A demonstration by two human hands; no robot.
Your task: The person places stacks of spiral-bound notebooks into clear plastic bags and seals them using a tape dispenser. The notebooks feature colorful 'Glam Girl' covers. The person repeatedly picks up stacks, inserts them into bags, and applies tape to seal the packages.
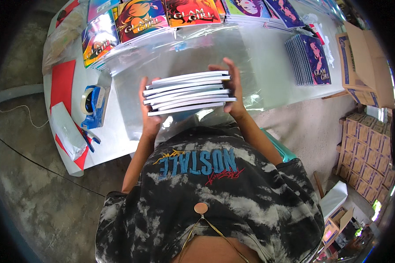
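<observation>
Between my two hands I hold a stack of several notebooks (188, 93), their white page edges facing me and their ends slightly uneven. My left hand (150, 107) presses on the left end of the stack, fingers along its side. On the opposite end my right hand (234, 90) grips, its thumb side and fingers around the edges. The stack is over clear plastic film (131, 94) spread on the white table (114, 149). The covers of the held notebooks are hidden from this angle.
Piles of colourful illustrated notebooks (142, 19) line the table's far side. Dark spiral notebooks (309, 59) stand at the right, near an open cardboard box (360, 65). A blue tape dispenser (94, 106) and scissors (91, 139) lie left. Many cartons (366, 149) are stacked on the right.
</observation>
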